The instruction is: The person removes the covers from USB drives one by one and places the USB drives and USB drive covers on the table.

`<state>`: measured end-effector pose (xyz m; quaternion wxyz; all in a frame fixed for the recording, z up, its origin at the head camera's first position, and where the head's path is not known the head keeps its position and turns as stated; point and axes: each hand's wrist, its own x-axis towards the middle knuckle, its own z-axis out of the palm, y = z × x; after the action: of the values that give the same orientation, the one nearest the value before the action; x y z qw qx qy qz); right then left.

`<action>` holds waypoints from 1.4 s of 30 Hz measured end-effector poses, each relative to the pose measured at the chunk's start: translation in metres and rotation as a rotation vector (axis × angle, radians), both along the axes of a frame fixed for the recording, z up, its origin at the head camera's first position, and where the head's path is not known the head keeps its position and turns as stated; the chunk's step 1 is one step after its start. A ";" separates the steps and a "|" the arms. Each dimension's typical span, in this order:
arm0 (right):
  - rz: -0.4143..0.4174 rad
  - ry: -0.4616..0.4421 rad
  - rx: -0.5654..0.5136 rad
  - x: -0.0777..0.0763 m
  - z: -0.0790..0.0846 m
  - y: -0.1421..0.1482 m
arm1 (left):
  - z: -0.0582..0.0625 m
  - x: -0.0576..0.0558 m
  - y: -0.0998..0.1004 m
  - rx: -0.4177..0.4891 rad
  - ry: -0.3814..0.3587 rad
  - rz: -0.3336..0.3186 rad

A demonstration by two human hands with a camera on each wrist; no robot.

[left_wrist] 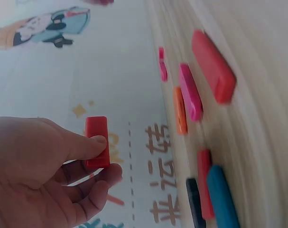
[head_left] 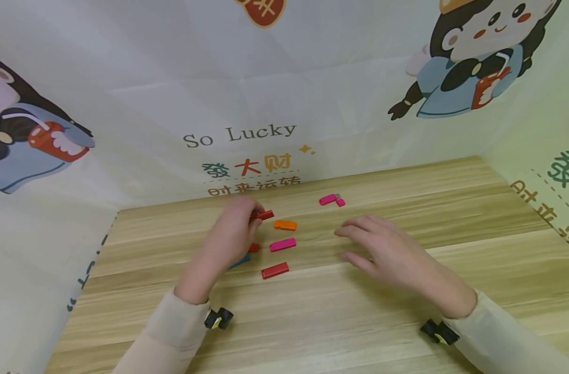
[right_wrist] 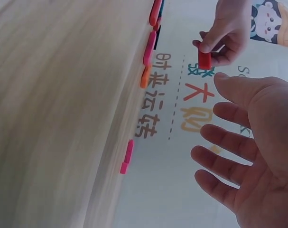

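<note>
Pinched between thumb and fingers of my left hand is a red USB flash drive, raised above the table in the left wrist view. Just right of it lies an orange flash drive. A pink drive and another red drive form a rough column nearer me. Partly hidden under the left hand are a red drive, a blue one and a black one. My right hand hovers over the table's right side, fingers spread and holding nothing.
Toward the back, a pink flash drive shows its metal plug, its small pink cap beside it. The wood-grain table meets a white printed backdrop behind and at both sides.
</note>
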<state>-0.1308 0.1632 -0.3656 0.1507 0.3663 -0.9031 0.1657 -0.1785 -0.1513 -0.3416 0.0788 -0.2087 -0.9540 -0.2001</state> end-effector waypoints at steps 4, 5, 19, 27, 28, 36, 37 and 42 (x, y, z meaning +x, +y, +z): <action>0.005 0.002 0.003 -0.002 0.003 -0.004 | 0.000 0.009 0.010 0.015 0.022 -0.004; 0.005 0.003 0.001 -0.003 0.003 -0.004 | 0.000 0.011 0.013 0.021 0.024 -0.004; 0.012 0.006 -0.016 -0.008 0.008 -0.020 | -0.005 0.039 0.047 0.027 0.040 -0.043; 0.015 0.022 -0.039 -0.012 0.008 -0.027 | -0.010 0.047 0.061 0.040 0.086 -0.085; 0.017 0.024 -0.042 -0.012 0.008 -0.028 | -0.010 0.047 0.062 0.038 0.087 -0.086; 0.041 0.033 -0.053 -0.015 0.008 -0.035 | -0.011 0.051 0.072 0.047 0.100 -0.116; 0.045 0.032 -0.056 -0.015 0.008 -0.035 | -0.010 0.051 0.073 0.046 0.101 -0.118; 0.054 0.037 -0.059 -0.016 0.008 -0.037 | -0.009 0.052 0.078 0.027 0.095 -0.107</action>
<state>-0.1467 0.1258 -0.3572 0.1737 0.3890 -0.8847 0.1894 -0.1261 -0.0728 -0.3508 0.1161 -0.2676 -0.9339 -0.2065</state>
